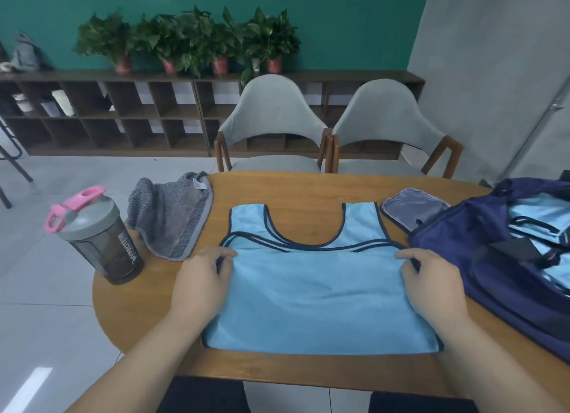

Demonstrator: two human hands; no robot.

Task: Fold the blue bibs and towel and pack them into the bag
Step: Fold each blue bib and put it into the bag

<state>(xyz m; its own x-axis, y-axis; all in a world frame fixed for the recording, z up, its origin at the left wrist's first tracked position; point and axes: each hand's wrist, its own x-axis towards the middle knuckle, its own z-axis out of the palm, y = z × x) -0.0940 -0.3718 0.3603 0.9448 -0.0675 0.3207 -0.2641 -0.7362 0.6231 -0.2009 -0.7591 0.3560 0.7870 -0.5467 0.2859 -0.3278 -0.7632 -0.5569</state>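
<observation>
A light blue bib [317,292] with dark trim lies flat on the round wooden table [296,190], its straps pointing away from me. My left hand [202,276] pinches the bib's left edge below the armhole. My right hand [431,280] pinches the right edge at the same height. A grey towel [172,215] lies crumpled at the table's far left edge. The navy bag [505,258] sits open on the right, with more light blue bibs [536,215] inside it.
A grey shaker bottle [98,236] with a pink lid loop stands at the table's left edge, beside the towel. The bag's mesh flap [413,209] lies on the table next to the bib. Two grey chairs [271,125] stand behind the table.
</observation>
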